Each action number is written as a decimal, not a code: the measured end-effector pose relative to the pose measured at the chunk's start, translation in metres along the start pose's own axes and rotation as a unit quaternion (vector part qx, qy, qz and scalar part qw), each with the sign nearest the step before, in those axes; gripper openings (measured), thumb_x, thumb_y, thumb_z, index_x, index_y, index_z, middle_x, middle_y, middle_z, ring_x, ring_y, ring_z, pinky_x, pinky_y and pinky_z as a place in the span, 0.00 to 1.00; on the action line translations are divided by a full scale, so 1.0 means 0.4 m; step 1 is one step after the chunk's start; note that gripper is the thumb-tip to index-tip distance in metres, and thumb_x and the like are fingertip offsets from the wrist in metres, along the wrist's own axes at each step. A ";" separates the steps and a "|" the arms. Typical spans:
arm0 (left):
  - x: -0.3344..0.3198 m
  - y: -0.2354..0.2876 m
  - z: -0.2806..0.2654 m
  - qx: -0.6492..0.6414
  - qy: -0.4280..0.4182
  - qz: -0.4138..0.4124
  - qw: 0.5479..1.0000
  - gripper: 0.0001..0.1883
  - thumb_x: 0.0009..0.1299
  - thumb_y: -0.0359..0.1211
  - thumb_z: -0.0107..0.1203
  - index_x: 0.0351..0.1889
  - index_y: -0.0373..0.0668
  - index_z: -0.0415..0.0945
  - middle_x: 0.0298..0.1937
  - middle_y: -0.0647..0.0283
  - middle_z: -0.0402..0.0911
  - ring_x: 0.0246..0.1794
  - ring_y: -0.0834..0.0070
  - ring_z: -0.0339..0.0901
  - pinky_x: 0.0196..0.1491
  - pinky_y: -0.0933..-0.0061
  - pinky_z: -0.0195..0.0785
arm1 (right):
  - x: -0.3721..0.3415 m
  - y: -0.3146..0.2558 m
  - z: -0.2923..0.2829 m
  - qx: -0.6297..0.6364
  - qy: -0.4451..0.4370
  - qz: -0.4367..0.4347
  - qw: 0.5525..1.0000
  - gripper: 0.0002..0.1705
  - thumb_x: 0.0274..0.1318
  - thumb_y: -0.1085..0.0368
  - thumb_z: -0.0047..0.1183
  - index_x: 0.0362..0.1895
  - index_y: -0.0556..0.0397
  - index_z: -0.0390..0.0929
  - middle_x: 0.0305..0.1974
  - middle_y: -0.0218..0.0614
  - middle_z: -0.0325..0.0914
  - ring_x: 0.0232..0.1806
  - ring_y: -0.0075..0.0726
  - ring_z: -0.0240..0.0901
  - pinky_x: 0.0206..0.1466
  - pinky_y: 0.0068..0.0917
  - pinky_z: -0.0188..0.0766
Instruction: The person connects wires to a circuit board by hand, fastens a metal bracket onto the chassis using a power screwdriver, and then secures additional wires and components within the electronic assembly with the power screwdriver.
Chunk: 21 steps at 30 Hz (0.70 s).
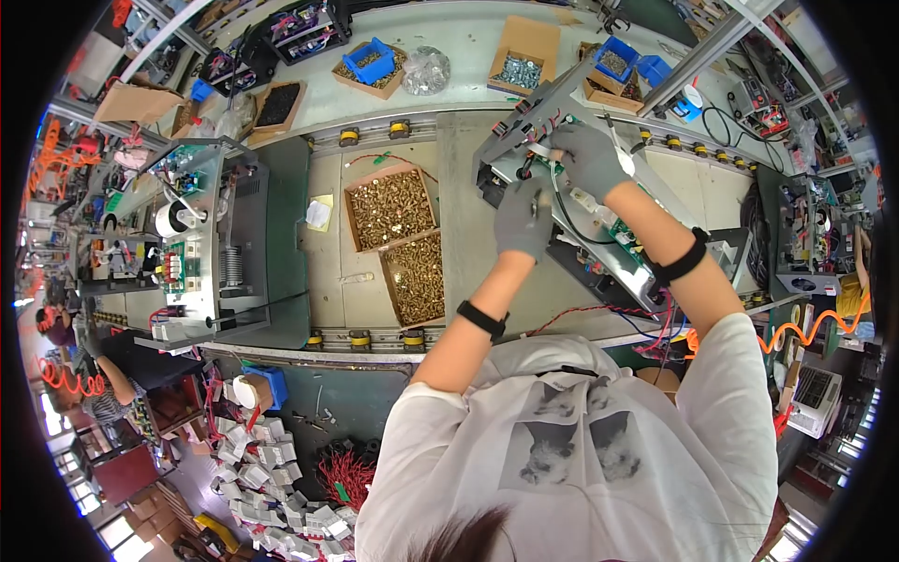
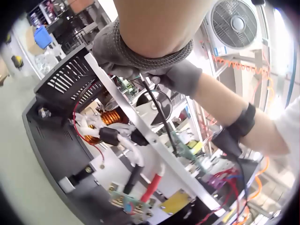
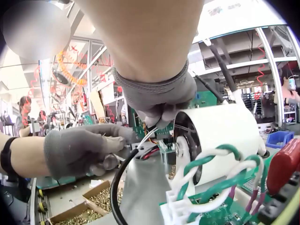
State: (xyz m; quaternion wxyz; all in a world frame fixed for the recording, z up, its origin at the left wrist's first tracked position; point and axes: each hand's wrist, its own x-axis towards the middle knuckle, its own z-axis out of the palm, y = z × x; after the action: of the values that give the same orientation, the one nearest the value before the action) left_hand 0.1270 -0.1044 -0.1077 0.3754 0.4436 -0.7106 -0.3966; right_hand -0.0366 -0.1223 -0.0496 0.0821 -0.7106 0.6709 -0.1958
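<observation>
Grey knitted gloves cover both my hands, which meet over a tilted, uncovered metal unit [image 2: 51, 136] on the bench [image 1: 478, 267], ahead of me and to my right. My right hand [image 1: 592, 161] bends its fingers down and pinches thin wires [image 3: 151, 133] where they come out of a black cable [image 3: 115, 192], just beside a big white cylinder [image 3: 225, 136]. My left hand [image 1: 523, 217] is close by, fingers pointing in toward the top of a grey metal plate [image 3: 143, 187]; whether they grip anything there, I cannot tell.

Inside the unit I can see a copper coil [image 2: 111, 116], and near it a red-sleeved lead [image 2: 151, 188] running down to a small terminal board. Green and white twisted wires [image 3: 229, 161] curl in front of the cylinder.

To the left of my hands, two cardboard boxes [image 1: 410, 239] of brass-coloured fasteners [image 1: 391, 208] sit end to end, with a pale yellow slip [image 1: 319, 213] lying next to them. Farther left stands a second unit [image 1: 245, 211], its circuit boards showing. Beyond the rail at the back, blue bins [image 1: 370, 62] rest in cartons of small parts.
</observation>
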 end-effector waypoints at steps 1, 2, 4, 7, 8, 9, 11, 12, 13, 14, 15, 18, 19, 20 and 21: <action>0.015 -0.003 0.001 0.023 -0.023 -0.017 0.999 0.15 0.64 0.37 0.50 0.48 0.49 0.75 0.43 0.54 0.75 0.39 0.54 0.74 0.41 0.60 0.70 | 0.009 0.009 0.012 -0.029 0.033 -0.019 0.999 0.12 0.45 0.69 0.50 0.35 0.46 0.82 0.36 0.37 0.78 0.39 0.46 0.73 0.43 0.38 0.69; 0.030 -0.005 0.001 0.022 -0.020 -0.019 0.999 0.15 0.64 0.37 0.50 0.48 0.49 0.75 0.43 0.54 0.75 0.39 0.54 0.74 0.41 0.60 0.70 | 0.017 0.020 0.022 -0.057 0.066 -0.040 0.995 0.11 0.47 0.68 0.51 0.36 0.45 0.82 0.37 0.38 0.78 0.40 0.46 0.73 0.43 0.38 0.69; 0.051 0.008 -0.014 0.126 -0.038 -0.012 0.991 0.16 0.66 0.40 0.48 0.51 0.52 0.74 0.43 0.56 0.74 0.38 0.58 0.75 0.41 0.61 0.70 | 0.035 0.019 0.021 -0.056 0.042 -0.014 0.997 0.11 0.48 0.66 0.51 0.37 0.43 0.82 0.38 0.37 0.78 0.42 0.45 0.72 0.44 0.38 0.69; 0.061 0.017 -0.017 0.148 -0.082 -0.063 0.984 0.17 0.66 0.40 0.47 0.52 0.55 0.73 0.47 0.56 0.73 0.43 0.56 0.75 0.44 0.59 0.70 | 0.051 0.014 0.011 -0.064 -0.021 0.063 0.996 0.12 0.51 0.62 0.50 0.40 0.39 0.82 0.40 0.36 0.78 0.45 0.43 0.72 0.45 0.37 0.69; 0.060 0.018 -0.015 0.148 -0.085 -0.074 0.983 0.17 0.65 0.40 0.48 0.52 0.55 0.73 0.47 0.56 0.73 0.43 0.55 0.75 0.44 0.59 0.70 | 0.056 0.016 0.009 -0.075 -0.058 0.112 0.989 0.12 0.53 0.61 0.50 0.41 0.38 0.82 0.40 0.35 0.77 0.45 0.43 0.72 0.46 0.36 0.69; 0.059 0.025 -0.019 0.135 -0.081 -0.074 0.985 0.18 0.64 0.37 0.46 0.53 0.53 0.73 0.46 0.53 0.72 0.43 0.56 0.75 0.44 0.58 0.70 | 0.063 0.020 0.007 -0.091 -0.077 0.125 0.985 0.12 0.53 0.61 0.50 0.42 0.36 0.82 0.42 0.33 0.77 0.46 0.43 0.72 0.46 0.35 0.69; 0.058 0.020 -0.012 0.121 -0.073 -0.078 0.987 0.18 0.64 0.37 0.47 0.52 0.53 0.73 0.46 0.53 0.72 0.42 0.55 0.75 0.44 0.57 0.70 | 0.060 0.021 0.004 -0.087 -0.057 0.102 0.989 0.13 0.50 0.65 0.51 0.41 0.40 0.82 0.42 0.36 0.77 0.44 0.46 0.72 0.46 0.37 0.69; 0.059 0.019 -0.011 0.109 -0.068 -0.079 0.989 0.18 0.64 0.37 0.47 0.52 0.53 0.73 0.46 0.53 0.72 0.42 0.55 0.75 0.43 0.57 0.70 | 0.059 0.017 0.001 -0.080 -0.035 0.081 0.993 0.14 0.47 0.68 0.51 0.40 0.44 0.81 0.41 0.39 0.77 0.42 0.49 0.73 0.46 0.39 0.69; 0.059 0.018 -0.011 0.109 -0.067 -0.082 0.988 0.18 0.64 0.37 0.47 0.52 0.53 0.73 0.46 0.53 0.72 0.42 0.55 0.75 0.43 0.57 0.70 | 0.061 0.018 0.003 -0.079 -0.038 0.080 0.993 0.14 0.47 0.68 0.51 0.40 0.44 0.81 0.41 0.39 0.77 0.42 0.49 0.73 0.46 0.39 0.69; 0.059 0.018 -0.009 0.110 -0.072 -0.087 0.988 0.17 0.64 0.37 0.47 0.51 0.52 0.74 0.46 0.53 0.72 0.42 0.55 0.75 0.43 0.57 0.70 | 0.066 0.023 0.005 -0.083 -0.048 0.092 0.991 0.14 0.47 0.68 0.51 0.40 0.43 0.82 0.41 0.38 0.77 0.42 0.48 0.73 0.45 0.38 0.69; 0.061 0.017 -0.008 0.111 -0.075 -0.091 0.987 0.16 0.64 0.37 0.47 0.50 0.52 0.74 0.46 0.53 0.72 0.42 0.55 0.75 0.43 0.57 0.70 | 0.071 0.019 0.002 -0.087 -0.057 0.103 0.989 0.14 0.47 0.68 0.51 0.40 0.42 0.82 0.41 0.37 0.77 0.43 0.47 0.73 0.44 0.38 0.70; 0.064 0.004 0.001 0.115 -0.070 -0.092 0.987 0.16 0.64 0.39 0.50 0.51 0.55 0.73 0.48 0.56 0.72 0.42 0.56 0.76 0.45 0.59 0.70 | 0.075 0.003 -0.012 -0.170 -0.081 0.076 0.979 0.16 0.46 0.69 0.49 0.39 0.40 0.83 0.38 0.35 0.78 0.42 0.44 0.73 0.42 0.38 0.71; 0.063 0.002 0.003 0.115 -0.070 -0.093 0.986 0.16 0.64 0.39 0.50 0.51 0.55 0.73 0.48 0.56 0.72 0.42 0.56 0.76 0.45 0.59 0.70 | 0.068 0.002 -0.010 -0.170 -0.082 0.077 0.979 0.16 0.46 0.69 0.49 0.39 0.40 0.83 0.38 0.35 0.78 0.42 0.44 0.73 0.42 0.38 0.71; 0.064 0.000 0.004 0.101 -0.067 -0.089 0.989 0.15 0.64 0.38 0.49 0.49 0.53 0.73 0.47 0.55 0.72 0.42 0.55 0.76 0.44 0.58 0.70 | 0.060 0.000 -0.008 -0.199 -0.069 0.041 0.977 0.16 0.47 0.67 0.49 0.40 0.37 0.83 0.39 0.32 0.77 0.44 0.39 0.72 0.43 0.36 0.71; 0.065 0.000 0.002 0.086 -0.062 -0.085 0.991 0.14 0.64 0.37 0.48 0.47 0.51 0.74 0.46 0.53 0.72 0.42 0.54 0.75 0.43 0.56 0.70 | 0.051 -0.002 -0.006 -0.228 -0.056 0.004 0.972 0.15 0.49 0.66 0.49 0.41 0.34 0.83 0.40 0.29 0.76 0.46 0.35 0.71 0.44 0.34 0.71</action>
State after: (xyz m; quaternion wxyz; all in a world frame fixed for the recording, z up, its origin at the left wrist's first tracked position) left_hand 0.1177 -0.1283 -0.1032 0.2558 0.5076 -0.7237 -0.3913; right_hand -0.0366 -0.1421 -0.0436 -0.0437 -0.7178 0.6949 0.0025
